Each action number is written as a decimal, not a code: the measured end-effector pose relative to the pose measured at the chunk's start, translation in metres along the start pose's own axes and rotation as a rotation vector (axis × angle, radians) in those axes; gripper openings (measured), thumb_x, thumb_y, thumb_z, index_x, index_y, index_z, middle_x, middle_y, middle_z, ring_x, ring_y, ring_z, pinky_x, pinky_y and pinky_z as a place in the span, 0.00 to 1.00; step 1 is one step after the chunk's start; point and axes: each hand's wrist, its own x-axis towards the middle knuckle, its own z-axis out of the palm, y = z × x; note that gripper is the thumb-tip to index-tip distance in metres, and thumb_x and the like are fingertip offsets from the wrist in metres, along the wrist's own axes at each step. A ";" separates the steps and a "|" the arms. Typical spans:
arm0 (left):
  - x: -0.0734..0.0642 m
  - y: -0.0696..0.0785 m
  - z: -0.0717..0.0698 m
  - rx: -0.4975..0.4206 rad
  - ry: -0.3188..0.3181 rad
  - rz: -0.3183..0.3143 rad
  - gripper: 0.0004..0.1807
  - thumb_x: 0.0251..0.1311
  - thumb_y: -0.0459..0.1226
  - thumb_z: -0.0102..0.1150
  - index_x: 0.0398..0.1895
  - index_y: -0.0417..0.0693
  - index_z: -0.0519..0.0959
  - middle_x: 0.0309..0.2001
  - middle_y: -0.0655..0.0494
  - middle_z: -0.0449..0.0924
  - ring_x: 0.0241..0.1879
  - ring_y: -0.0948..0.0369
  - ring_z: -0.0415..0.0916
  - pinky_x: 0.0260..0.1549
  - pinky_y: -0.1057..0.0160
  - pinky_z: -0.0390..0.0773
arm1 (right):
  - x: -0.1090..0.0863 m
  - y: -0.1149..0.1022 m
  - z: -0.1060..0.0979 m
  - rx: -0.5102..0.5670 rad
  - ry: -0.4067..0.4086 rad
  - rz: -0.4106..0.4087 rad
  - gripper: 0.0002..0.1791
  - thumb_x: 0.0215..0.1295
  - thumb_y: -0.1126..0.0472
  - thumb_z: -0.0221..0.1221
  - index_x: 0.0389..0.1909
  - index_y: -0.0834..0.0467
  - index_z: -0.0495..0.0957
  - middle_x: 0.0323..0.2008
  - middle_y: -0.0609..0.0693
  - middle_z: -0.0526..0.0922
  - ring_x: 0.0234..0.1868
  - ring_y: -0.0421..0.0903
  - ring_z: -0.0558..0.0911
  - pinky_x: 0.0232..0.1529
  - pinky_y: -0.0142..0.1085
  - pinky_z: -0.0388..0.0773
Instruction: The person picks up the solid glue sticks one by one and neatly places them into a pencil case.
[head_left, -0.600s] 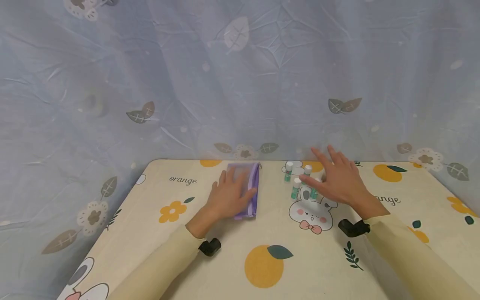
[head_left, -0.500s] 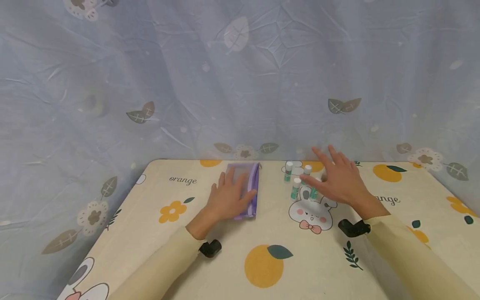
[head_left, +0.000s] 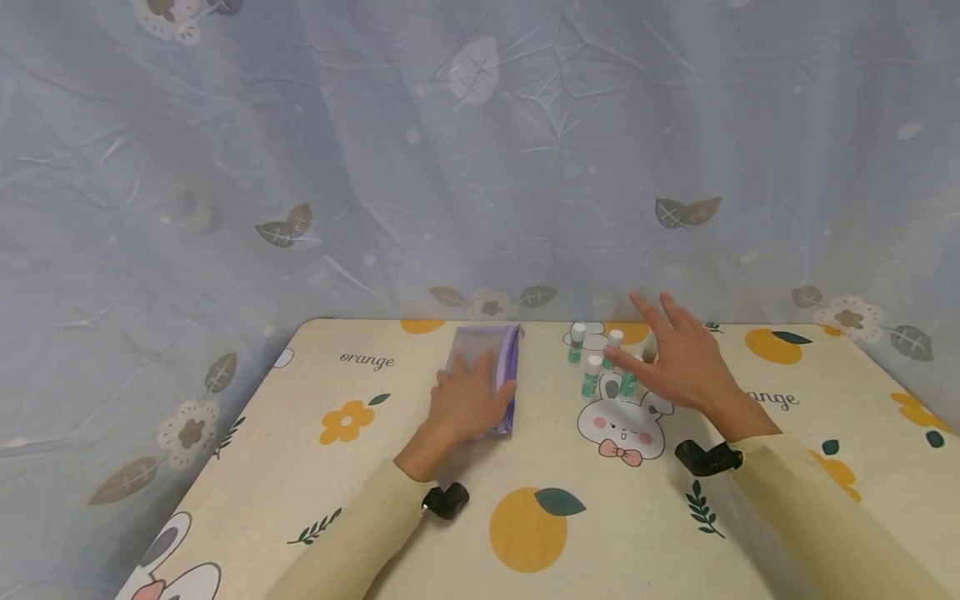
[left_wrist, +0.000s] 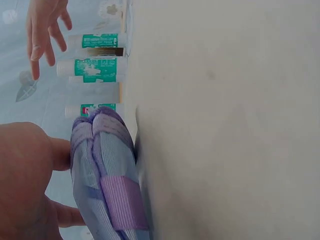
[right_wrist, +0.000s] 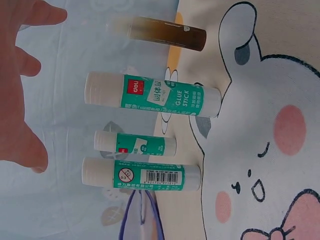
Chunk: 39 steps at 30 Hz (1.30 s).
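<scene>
My left hand (head_left: pixel 468 402) lies over a flat purple mesh zip pouch (head_left: pixel 472 337), fingers spread across it. The left wrist view shows the thumb and a finger right at the edge of the pouch (left_wrist: pixel 107 165). To its right, several green and white glue sticks stand upright in a cluster, among them a front one (head_left: pixel 592 377) and a back left one (head_left: pixel 577 343). My right hand (head_left: pixel 686 358) hovers above them with spread fingers, holding nothing. In the right wrist view, a "deli" glue stick (right_wrist: pixel 165 95) and a brown tube (right_wrist: pixel 170 34) stand below the fingers.
A cream tablecloth (head_left: pixel 420 550) printed with oranges, flowers and rabbits covers the table. Behind the table's far edge hangs a blue-grey curtain (head_left: pixel 420 167) with leaf prints.
My left hand has slid slightly right and towards me over the pouch, uncovering more of its far end. The right hand has shifted a touch to the right; the glue sticks stay put.
</scene>
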 end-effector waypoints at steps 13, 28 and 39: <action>0.001 0.004 -0.002 0.039 0.003 -0.036 0.36 0.76 0.56 0.48 0.81 0.51 0.63 0.74 0.27 0.62 0.63 0.28 0.71 0.59 0.29 0.72 | -0.005 0.006 -0.004 0.261 0.046 0.040 0.55 0.71 0.38 0.65 0.87 0.50 0.45 0.85 0.66 0.51 0.82 0.73 0.54 0.74 0.74 0.56; 0.002 0.004 -0.001 0.013 -0.004 -0.049 0.36 0.77 0.56 0.49 0.81 0.51 0.63 0.72 0.32 0.67 0.64 0.29 0.71 0.61 0.29 0.71 | -0.006 0.023 0.009 0.746 0.211 0.358 0.41 0.79 0.43 0.58 0.86 0.49 0.54 0.82 0.58 0.65 0.80 0.61 0.68 0.75 0.59 0.68; 0.000 0.003 -0.002 0.020 -0.006 -0.053 0.38 0.76 0.57 0.49 0.82 0.51 0.62 0.73 0.33 0.66 0.63 0.30 0.72 0.61 0.31 0.71 | -0.001 0.023 0.019 0.933 0.229 0.496 0.40 0.77 0.48 0.62 0.84 0.48 0.58 0.81 0.53 0.67 0.81 0.54 0.68 0.78 0.53 0.68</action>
